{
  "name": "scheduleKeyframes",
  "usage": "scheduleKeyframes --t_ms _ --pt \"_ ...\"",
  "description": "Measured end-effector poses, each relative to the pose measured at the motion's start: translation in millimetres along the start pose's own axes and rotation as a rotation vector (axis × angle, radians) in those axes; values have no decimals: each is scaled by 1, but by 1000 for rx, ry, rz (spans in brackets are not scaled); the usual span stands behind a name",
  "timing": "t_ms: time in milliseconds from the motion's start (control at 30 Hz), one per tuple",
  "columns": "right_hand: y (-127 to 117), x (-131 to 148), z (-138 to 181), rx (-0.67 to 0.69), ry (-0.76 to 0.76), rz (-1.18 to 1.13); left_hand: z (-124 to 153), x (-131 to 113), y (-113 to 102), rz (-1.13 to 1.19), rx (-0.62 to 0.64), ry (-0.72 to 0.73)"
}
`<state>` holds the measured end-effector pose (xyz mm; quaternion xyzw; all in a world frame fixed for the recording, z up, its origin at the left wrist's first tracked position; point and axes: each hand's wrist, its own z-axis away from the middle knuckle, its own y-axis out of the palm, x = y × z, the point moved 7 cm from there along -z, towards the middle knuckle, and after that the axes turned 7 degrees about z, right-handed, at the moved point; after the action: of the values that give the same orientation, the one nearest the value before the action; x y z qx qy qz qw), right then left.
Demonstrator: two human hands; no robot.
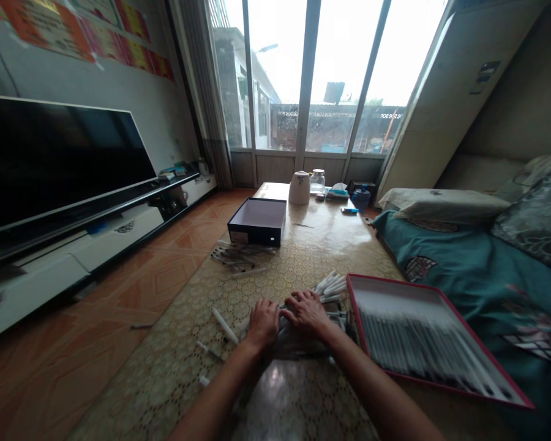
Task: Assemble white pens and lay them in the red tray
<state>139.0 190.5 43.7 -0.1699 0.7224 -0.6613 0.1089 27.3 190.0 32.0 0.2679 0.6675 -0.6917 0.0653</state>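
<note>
At the middle of the table, my left hand (262,321) and my right hand (307,311) are close together with fingers curled. Between their fingertips is a slim, dark-ended piece that looks like a pen, mostly hidden. White-capped pens (333,285) are bunched just beyond my right hand. Loose pens lie left of my left hand, among them a white one (224,325). Below my hands is a blurred clear or grey sheet-like patch. To the right, a red-rimmed box lid (397,283) holds a long row of grey pens (417,343).
A dark open box (257,237) stands farther back, with scattered pens (239,257) before it. A white kettle (299,188), a glass jar (318,182) and a tissue pack (337,192) stand at the far end. A bed (463,263) borders the right side.
</note>
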Motion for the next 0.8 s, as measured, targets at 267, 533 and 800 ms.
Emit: scheduleKeyframes --t_ms 267,533,800 --pt "-11 5 29 -57 -114 -10 35 -22 11 40 -63 -64" --pt "-18 -3 40 -176 -44 -47 61 59 -85 73 -420 -65" --pt "-26 36 22 -177 -128 -144 186 139 -34 -172 -471 -376"
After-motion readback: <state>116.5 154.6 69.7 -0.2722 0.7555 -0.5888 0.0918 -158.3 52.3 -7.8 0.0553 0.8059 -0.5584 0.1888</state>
